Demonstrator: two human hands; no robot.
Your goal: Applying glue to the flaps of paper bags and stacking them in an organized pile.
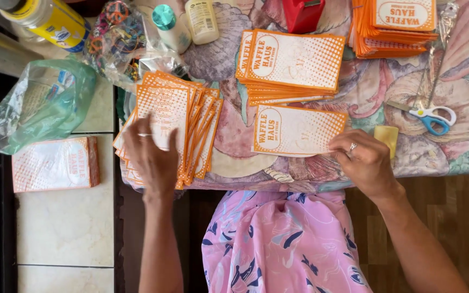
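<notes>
Cards lie sorted on the table point(451, 157): a fanned stack point(191, 116) under the left hand point(152, 157), its grip flat and open. The right hand point(363, 160) pinches a single card point(294, 130); two more piles point(291, 65) look finished.

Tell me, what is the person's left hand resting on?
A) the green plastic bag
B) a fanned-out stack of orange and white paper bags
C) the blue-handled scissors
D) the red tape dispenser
B: the left hand lies flat on the fanned stack of orange and white paper bags; the scissors lie far off beyond the right hand.
</notes>
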